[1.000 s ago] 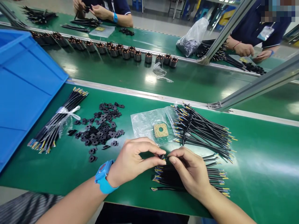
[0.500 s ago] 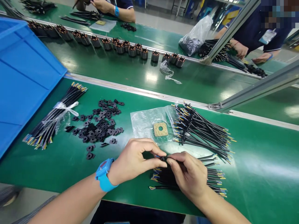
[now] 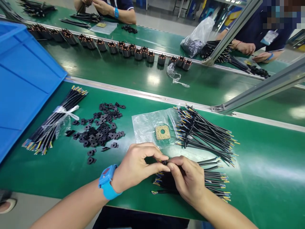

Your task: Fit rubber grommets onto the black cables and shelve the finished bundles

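My left hand (image 3: 138, 163), with a blue band on its wrist, pinches a small black plastic piece (image 3: 164, 162) between thumb and fingertips. Against it, the thumb and forefinger of my right hand (image 3: 189, 176) are closed on a black cable, mostly hidden by the fingers. Below my right hand lies a row of black cables (image 3: 215, 183) with coloured wire ends. Just beyond the hands, a yellowish sponge (image 3: 162, 132) with a round hole rests on a clear plastic bag (image 3: 143, 125). Cables with black pieces on them (image 3: 206, 132) are piled to its right.
Loose black plastic pieces (image 3: 100, 127) lie left of the bag, near a tied cable bundle (image 3: 56, 119). A blue bin (image 3: 28, 79) stands at far left. Beyond the metal rail (image 3: 133, 93), copper-wound stators (image 3: 138, 54) line up. Two co-workers' hands (image 3: 247, 47) work across; a metal post (image 3: 257, 87) slants at right.
My right hand has slid a little left, closer to my left fingertips. The stators have shifted slightly right along the far strip. The right co-worker's hands have come closer together.
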A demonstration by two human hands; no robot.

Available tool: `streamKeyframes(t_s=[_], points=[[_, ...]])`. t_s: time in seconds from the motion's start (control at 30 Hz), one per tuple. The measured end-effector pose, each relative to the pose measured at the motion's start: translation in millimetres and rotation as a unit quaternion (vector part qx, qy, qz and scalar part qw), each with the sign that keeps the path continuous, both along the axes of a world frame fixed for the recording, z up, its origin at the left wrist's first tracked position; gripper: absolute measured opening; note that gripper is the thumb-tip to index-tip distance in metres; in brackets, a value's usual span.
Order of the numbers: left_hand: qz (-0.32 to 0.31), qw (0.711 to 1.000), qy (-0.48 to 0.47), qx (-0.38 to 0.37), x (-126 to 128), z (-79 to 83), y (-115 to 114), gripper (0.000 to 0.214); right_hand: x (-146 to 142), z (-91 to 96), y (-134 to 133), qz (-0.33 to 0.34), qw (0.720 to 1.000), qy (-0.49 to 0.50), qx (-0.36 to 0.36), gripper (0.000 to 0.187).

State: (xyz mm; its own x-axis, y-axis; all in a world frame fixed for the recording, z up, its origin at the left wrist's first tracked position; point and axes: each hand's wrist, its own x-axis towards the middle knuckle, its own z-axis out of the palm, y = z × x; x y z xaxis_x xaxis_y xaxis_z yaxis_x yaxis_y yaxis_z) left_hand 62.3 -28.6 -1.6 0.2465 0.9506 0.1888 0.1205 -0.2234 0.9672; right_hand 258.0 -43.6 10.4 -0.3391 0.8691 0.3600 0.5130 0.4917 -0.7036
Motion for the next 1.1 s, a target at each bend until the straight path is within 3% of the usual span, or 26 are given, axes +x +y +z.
streamKeyframes(t_s=[0.23,0.37,0.63,0.9,1.1], points=[[-0.014,0.997,0.042,0.062,2,-3.8,0,0.012,3,3.7,7,0.046,0.990,0.011,-0.133,0.029],[0.019,0.995,0.058,0.081,0,-2.1,2,0.009,11,8.0,13,0.069,0.980,0.007,-0.186,0.016],[-0.006,0.998,0.034,0.053,-3,1.7,3,0.015,18,14.4,17,0.059,0.969,0.026,-0.240,0.016],[-0.040,0.995,0.029,0.082,-1,-0.7,2,0.011,15,12.8,14,0.077,0.946,0.044,-0.312,0.035],[-0.027,0.999,0.007,0.023,0,0.1,3,0.021,15,11.6,17,0.072,0.925,0.095,-0.361,0.039]])
